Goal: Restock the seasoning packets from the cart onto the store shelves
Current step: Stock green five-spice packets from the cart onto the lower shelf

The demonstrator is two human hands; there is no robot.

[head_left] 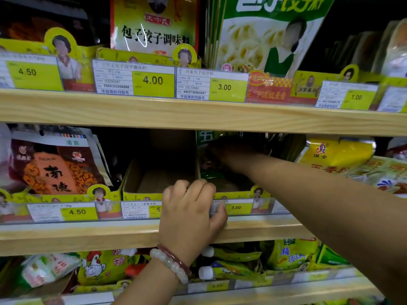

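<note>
Deep between shelves, right hand point(222, 155) reaches (shadowed).

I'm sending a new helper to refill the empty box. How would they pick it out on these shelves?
Go to the middle wooden shelf, the one the left hand grips at its front edge. The empty cardboard tray sits just left of that hand, right of the red-orange packets. Its neighbours hold packets; it shows only bare brown cardboard.

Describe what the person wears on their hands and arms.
Both forearms are bare, with no sleeves or gloves in view. The left hand has two bracelets at its wrist: a pale beaded bracelet and a thin dark red bangle. The right hand shows nothing worn.
</note>
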